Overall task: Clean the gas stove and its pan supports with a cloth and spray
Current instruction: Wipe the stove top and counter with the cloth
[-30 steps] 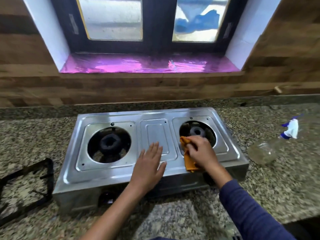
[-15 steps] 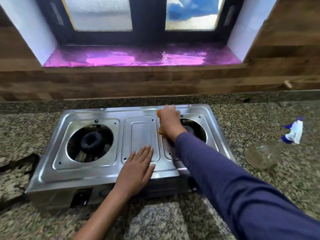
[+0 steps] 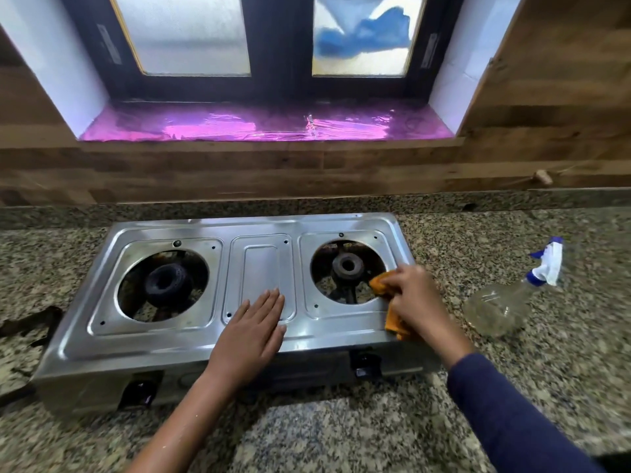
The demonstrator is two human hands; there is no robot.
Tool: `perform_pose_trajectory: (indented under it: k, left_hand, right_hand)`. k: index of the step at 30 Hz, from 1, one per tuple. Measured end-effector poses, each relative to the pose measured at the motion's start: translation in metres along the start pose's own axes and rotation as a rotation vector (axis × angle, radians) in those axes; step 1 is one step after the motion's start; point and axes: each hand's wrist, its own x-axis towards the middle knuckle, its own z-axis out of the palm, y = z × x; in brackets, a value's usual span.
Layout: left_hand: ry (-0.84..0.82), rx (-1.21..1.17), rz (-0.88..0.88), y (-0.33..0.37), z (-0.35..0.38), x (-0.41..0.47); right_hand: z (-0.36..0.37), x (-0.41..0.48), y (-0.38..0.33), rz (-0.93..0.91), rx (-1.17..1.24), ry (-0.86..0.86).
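The right hand [image 3: 415, 297], closed on the orange cloth [image 3: 392, 314], has swept from the gas stove's [image 3: 191, 339] far edge to its near right corner, beside the right burner [image 3: 348, 266]; that side looks nearly wiped. The left hand [image 3: 252, 331] stays flat and open at the stove's middle. The spray bottle [image 3: 502, 302] lies on the tabletop [image 3: 341, 435], right of the stove.

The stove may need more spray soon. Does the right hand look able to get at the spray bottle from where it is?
Probably yes. The spray bottle lies on its side on the counter just right of the right hand, with nothing between them, though that hand holds the orange cloth.
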Motion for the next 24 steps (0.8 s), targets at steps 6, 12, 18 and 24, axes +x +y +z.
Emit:
perform_pose_trajectory:
  k: [6,12,18,24]
  left_hand:
    - [-0.012,-0.020,0.000,0.000,-0.002,0.000]
    - [-0.049,0.001,0.007,0.000,-0.008,0.001]
    - [0.028,-0.054,-0.071,-0.024,-0.044,-0.022]
    - [0.285,-0.317,-0.302,-0.125,-0.086,-0.095]
  right_hand:
    - [0.037,-0.029,-0.064,-0.130,0.122,-0.018]
    - [0.063,0.003,-0.108,-0.072,0.305,0.030]
    - [0.059,0.005,-0.131,0.162,0.967,0.086]
    - [0.077,-0.022,-0.245,0.357,1.933,-0.336]
